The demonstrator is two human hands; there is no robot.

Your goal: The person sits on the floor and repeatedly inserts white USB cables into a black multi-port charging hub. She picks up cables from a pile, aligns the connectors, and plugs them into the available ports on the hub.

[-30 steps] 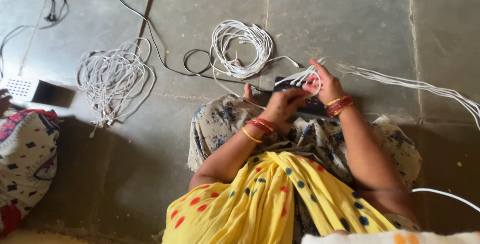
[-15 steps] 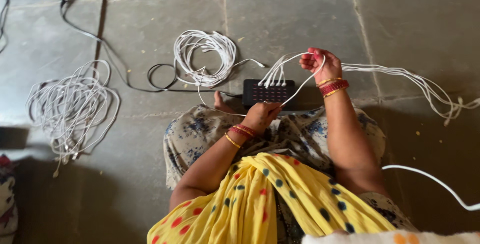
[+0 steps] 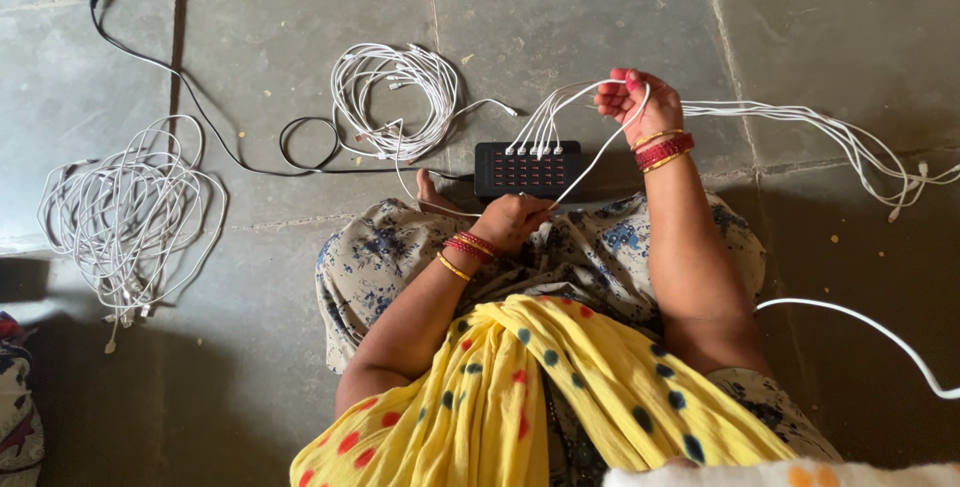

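Stone floor, grey matte slabs with thin grout lines, takes up most of the view. Yellow cloth with red and dark dots drapes soft over the lap, a floral grey skirt under it. Loose white cable pile lies far left, tangled oval loops. A tighter white coil sits just left of the hub, round and neat. Black cord snakes thin from the top left corner to the hub. Hub is a flat black rectangular box, hard plastic, rows of small ports, on the floor right in front of the knees. White cables stand plugged along its far edge and fan up to the right hand. Right hand is raised above the hub, fingers curled around the cable bunch, whose tails trail right to the frame edge. Left hand sits at the hub's near edge, pinching one cable. Bare slab beyond the hub and lower right, one more cable crossing there.
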